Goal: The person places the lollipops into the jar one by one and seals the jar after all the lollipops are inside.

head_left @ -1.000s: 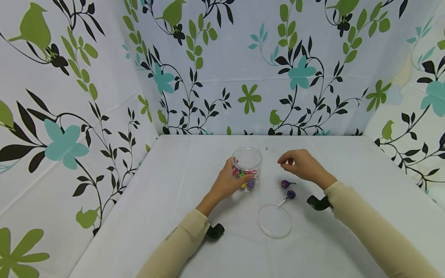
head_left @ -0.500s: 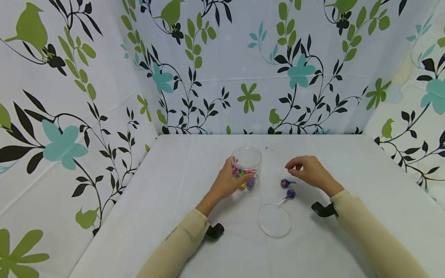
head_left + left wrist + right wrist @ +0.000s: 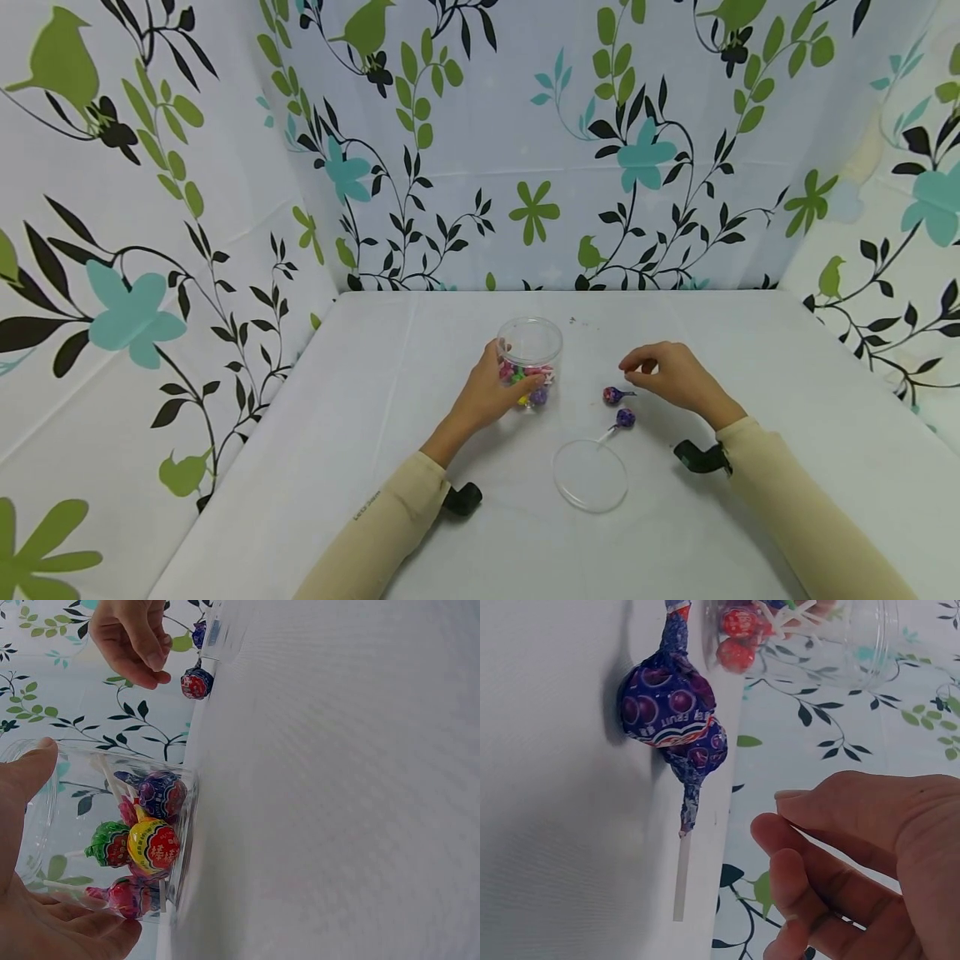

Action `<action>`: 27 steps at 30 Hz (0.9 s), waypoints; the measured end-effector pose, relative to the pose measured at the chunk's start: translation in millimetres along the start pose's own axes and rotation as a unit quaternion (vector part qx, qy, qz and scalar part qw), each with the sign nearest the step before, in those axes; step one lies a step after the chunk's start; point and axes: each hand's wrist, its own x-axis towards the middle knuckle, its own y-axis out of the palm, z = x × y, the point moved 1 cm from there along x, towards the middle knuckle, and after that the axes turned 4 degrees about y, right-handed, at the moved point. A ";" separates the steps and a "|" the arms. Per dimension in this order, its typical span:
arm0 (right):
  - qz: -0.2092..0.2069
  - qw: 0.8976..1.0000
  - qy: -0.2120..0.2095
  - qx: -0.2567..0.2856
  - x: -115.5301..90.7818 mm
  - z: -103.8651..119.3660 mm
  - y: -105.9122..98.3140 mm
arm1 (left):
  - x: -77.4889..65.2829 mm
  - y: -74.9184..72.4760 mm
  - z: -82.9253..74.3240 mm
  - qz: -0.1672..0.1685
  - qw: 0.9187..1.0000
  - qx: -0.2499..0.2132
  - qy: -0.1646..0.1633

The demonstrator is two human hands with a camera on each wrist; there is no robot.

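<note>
My left hand [image 3: 491, 392] grips a clear plastic jar [image 3: 531, 343], its fingers and thumb around the wall. In the left wrist view, the lidless jar holds several wrapped lollipops, among them a yellow one [image 3: 154, 846] and a green one [image 3: 109, 844]. My right hand [image 3: 667, 375] hovers over the table, loosely curled with nothing in it, thumb close to the index finger. Just left of it lie two purple-blue lollipops on the cloth: one lollipop [image 3: 612, 396] farther back and another lollipop [image 3: 625, 418] nearer. Large in the right wrist view is one wrapped lollipop [image 3: 667, 701], overlapping the other.
A round clear lid [image 3: 591, 477] lies flat on the white table [image 3: 480, 554], next to the nearer lollipop's stick. Patterned cloth walls [image 3: 450, 167] with leaves and birds rise at the back and both sides. Dark wrist cameras [image 3: 462, 498] hang at both sleeves.
My right hand has drawn back to the right and slightly toward me, away from the jar. My left hand stays on the jar, and the two loose lollipops lie as before.
</note>
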 end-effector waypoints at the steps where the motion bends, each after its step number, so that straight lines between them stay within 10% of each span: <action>1: 0.005 1.000 0.003 0.000 -0.2 -0.6 0.4 | 0.1 0.0 -0.1 0.000 1.000 0.000 0.002; 27: 0.096 0.995 0.020 0.020 0.7 -8.9 13.3 | -2.7 -1.5 -2.4 0.000 1.000 -0.013 -0.004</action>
